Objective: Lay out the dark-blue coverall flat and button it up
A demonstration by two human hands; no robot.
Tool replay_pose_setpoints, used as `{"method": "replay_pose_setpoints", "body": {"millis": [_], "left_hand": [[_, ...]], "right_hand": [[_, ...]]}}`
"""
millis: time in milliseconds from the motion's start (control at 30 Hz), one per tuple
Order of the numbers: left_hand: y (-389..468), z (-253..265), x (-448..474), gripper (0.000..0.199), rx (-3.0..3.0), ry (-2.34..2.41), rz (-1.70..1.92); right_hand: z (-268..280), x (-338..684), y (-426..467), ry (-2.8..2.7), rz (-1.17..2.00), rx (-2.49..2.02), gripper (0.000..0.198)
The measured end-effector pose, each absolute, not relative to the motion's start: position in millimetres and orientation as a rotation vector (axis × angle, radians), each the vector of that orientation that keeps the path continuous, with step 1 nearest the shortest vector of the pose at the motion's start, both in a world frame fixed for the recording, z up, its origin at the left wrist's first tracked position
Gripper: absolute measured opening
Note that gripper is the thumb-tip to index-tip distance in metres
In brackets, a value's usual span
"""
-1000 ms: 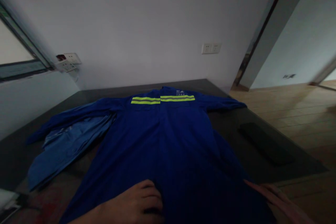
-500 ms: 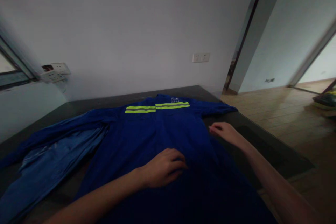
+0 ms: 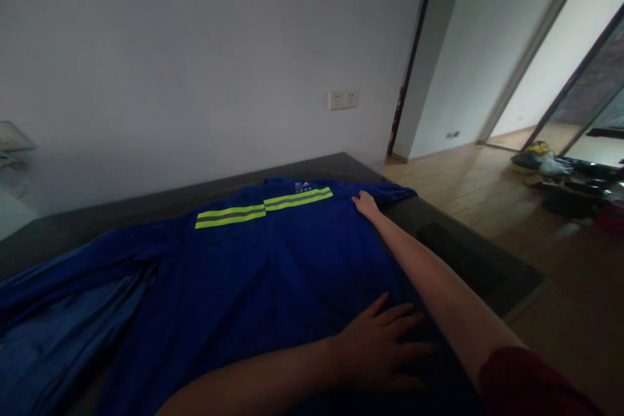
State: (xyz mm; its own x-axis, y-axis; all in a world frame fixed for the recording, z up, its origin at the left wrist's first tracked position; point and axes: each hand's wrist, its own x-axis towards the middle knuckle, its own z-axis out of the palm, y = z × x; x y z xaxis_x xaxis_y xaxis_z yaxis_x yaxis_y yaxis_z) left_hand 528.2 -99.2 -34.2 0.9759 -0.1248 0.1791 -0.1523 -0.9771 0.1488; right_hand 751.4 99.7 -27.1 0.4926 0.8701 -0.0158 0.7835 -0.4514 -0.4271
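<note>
The right hand point(image 3: 366, 204), off the garment's edge a moment ago, is now reaching to the base of its right-hand sleeve, while the left hand point(image 3: 383, 346) is opening out from a half-curl, so both are seemingly attending to that side. The blue garment point(image 3: 312, 260) is lying spread on the desk point(image 3: 336, 168) beneath them, the left splaying wide over its lower body, the right staying narrow, whether pinching cloth I cannot tell.

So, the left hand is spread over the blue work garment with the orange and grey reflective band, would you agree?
Not orange: the head view shows the reflective band yellow-green and grey. The left hand is spread over the garment.
</note>
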Motion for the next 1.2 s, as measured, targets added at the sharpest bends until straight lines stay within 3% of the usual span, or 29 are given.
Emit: {"method": "replay_pose_setpoints", "body": {"millis": [333,567,700,867,1200], "left_hand": [[-94.8,-37.3,526.1,0.056,2.788,-0.207,0.21],[-92.9,-40.1,527.4,0.055,2.794,-0.177,0.262],[-92.9,-43.1,528.1,0.055,2.789,-0.127,0.288],[-93.6,-44.8,528.4,0.054,2.716,-0.111,0.256],[-96.1,-47.0,528.2,0.053,2.708,-0.089,0.25]], "right_hand": [[-30.1,763.7,115.2,-1.46,0.313,-2.335,0.034],[-9.7,791.2,89.3,-1.585,0.726,-2.253,0.049],[-8.8,800.8,29.5,-1.685,0.952,-2.171,0.044],[-35.2,788.5,-30.4,-1.727,0.701,-2.089,0.032],[-48.0,785.3,-40.7,-1.584,0.344,-2.012,0.023]]}}
